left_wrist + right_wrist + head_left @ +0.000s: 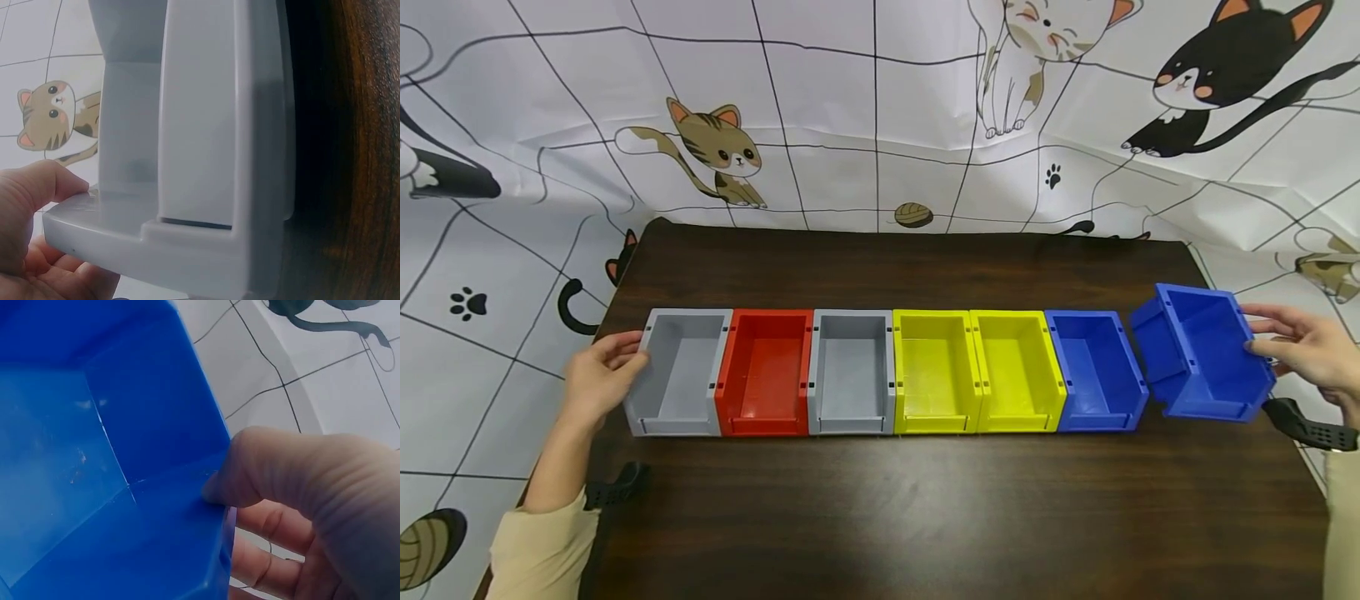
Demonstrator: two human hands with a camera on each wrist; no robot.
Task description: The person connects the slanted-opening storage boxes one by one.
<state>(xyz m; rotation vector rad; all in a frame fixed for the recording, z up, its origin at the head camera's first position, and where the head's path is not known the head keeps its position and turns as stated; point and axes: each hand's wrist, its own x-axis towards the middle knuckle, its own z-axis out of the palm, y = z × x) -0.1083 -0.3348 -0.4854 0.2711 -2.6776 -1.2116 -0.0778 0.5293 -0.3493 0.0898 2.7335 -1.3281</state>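
At the left end of a row, my left hand [601, 373] pinches the outer side wall of a grey bin [681, 367]. In the left wrist view the thumb lies on the wall's rim and the fingers curl beneath it outside. My right hand [1303, 346] grips a blue bin [1206, 354] by its right wall, thumb inside and fingers outside. That bin is tilted and stands askew, apart from the row; whether its base touches the table is unclear. Nearest it is a second blue bin [1097, 371], at the row's right end. The bins look empty inside.
Between the row's ends stand a red bin [765, 367], another grey bin [852, 367] and two yellow bins [936, 367], side by side. They rest on a dark wooden table [880, 508]. A white cloth with cat drawings [827, 100] hangs behind and around the table.
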